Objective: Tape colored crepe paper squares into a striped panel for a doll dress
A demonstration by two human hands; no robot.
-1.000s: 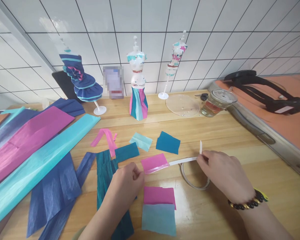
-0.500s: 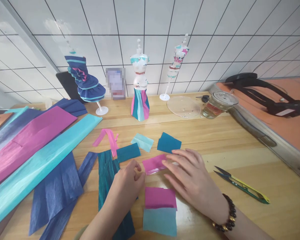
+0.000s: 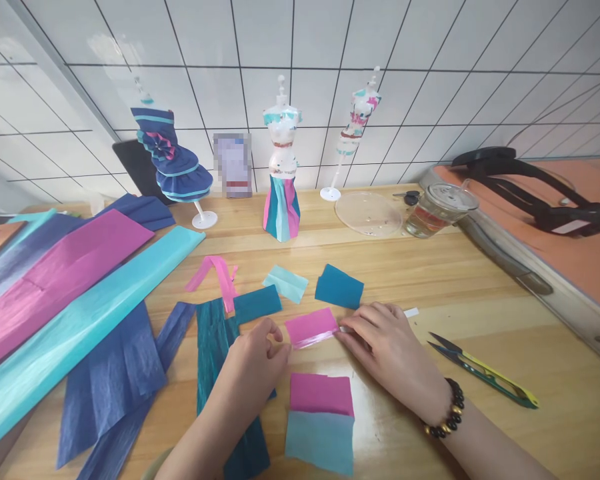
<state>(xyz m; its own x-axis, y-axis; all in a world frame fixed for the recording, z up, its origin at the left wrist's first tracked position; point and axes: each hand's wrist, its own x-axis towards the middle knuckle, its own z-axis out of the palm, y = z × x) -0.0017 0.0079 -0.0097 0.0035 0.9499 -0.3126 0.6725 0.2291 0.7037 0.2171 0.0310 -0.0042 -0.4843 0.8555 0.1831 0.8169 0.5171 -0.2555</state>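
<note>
A pink crepe-paper rectangle lies between my hands, with a shiny, clear tape-like strip along its lower edge. My left hand is curled at its lower left corner, thumb and index finger together; what they grip is too small to make out. Gathered at the right end of the pink piece, my right hand is closed on a narrow white strip whose end pokes out behind the knuckles. Below lies a pink piece joined to a light blue piece.
Teal and pale blue pieces lie above. Thread snips rest at right. Long crepe sheets cover the left. Behind stand several dress forms, a phone, a plastic disc and a glass cup.
My right hand has drawn its spread fingers together and shifted slightly right, uncovering the right end of the pink rectangle. The white strip's end now shows beyond it. My left hand stays put.
</note>
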